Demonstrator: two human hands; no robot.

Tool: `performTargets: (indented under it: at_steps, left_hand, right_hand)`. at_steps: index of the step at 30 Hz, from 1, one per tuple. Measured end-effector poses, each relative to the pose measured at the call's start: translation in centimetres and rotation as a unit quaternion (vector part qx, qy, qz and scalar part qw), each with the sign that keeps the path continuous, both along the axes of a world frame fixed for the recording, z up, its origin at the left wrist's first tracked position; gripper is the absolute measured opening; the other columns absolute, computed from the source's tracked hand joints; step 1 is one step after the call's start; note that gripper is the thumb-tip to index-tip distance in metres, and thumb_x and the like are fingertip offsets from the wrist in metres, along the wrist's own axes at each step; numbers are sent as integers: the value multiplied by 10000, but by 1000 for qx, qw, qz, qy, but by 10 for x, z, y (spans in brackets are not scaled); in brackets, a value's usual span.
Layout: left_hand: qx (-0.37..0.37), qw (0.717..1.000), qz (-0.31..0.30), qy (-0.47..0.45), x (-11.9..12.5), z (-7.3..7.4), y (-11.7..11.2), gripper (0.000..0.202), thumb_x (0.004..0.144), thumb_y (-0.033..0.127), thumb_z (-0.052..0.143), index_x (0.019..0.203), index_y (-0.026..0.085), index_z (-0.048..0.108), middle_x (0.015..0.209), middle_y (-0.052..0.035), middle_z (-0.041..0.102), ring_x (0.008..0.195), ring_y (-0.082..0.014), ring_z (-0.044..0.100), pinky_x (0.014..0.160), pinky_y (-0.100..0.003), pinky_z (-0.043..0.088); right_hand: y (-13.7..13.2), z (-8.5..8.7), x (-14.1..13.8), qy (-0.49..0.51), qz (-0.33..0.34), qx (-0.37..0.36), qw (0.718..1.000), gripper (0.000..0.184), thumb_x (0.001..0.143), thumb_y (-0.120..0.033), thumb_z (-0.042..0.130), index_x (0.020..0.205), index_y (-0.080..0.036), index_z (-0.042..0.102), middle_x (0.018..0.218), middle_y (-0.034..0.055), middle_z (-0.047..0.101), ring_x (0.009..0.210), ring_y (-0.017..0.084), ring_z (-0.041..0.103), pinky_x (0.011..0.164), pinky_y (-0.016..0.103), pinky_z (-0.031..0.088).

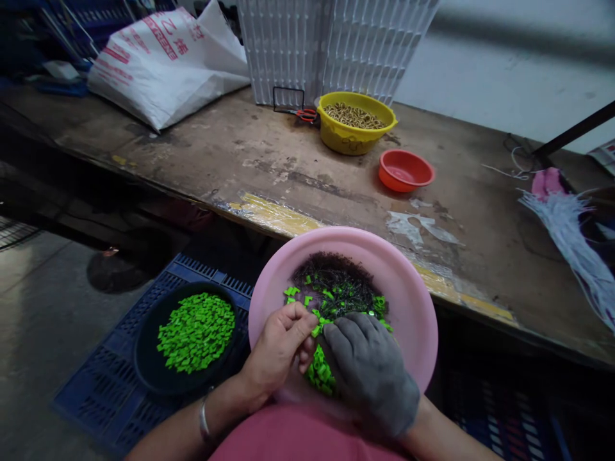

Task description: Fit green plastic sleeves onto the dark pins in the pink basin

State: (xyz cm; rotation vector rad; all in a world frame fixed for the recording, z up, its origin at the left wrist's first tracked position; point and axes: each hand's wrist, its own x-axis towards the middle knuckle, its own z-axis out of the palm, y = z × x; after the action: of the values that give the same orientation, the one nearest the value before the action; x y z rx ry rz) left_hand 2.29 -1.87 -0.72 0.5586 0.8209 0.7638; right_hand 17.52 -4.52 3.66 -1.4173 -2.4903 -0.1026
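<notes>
Left hand [283, 339] (bare, metal bangle [204, 419] on the wrist) pinching a small green plastic piece [316, 329] by the fingertips, over the pink basin [262, 314]. Right hand [368, 365], in a grey glove [379, 378], curled in just beside it; fingertips mostly hidden, can't tell if it's gripping anything. Basin at the workbench [202, 153] edge: dark wiry bits [329, 266] toward the far side, loose green pieces [321, 374] scattered on them and heaped under my hands. To my left, black tub [144, 358] of more green pieces on a blue plastic pallet [91, 410]. On the bench, yellow bowl [348, 142] of brass-coloured rings [353, 115], red bowl [406, 171] nearby
</notes>
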Motion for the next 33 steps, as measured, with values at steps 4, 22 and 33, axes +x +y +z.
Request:
performTargets:
  at_steps: [4,22,33]
  left_hand:
    - [-38,999,-3,-27,2,2,-1,317,813,400,648,737,190,423,495,82,463,377,-44,352,335,-138,302]
    - [550,827,54,105,-12,-2,-19,120,874,147,559,978,207,571,731,-18,569,699,-136,543,681,-279,441]
    - [270,962,-41,-8,-16,-11,-34,171,883,314,576,789,172,559,638,14,513,562,-75,463,533,-184,360]
  right_hand:
    - [0,2,3,-40,25,10,999,164,822,-151,494,930,-139,617,811,72,610,744,225,464,688,358,330]
    - [0,8,12,367,80,-477,795,379,976,-339,333,664,-178,474,649,-36,454,591,92,419,535,220,304]
    - [-5,-1,10,261,71,-347,898,404,911,-341,502,566,-165,387,569,-73,280,519,67,244,519,261,163]
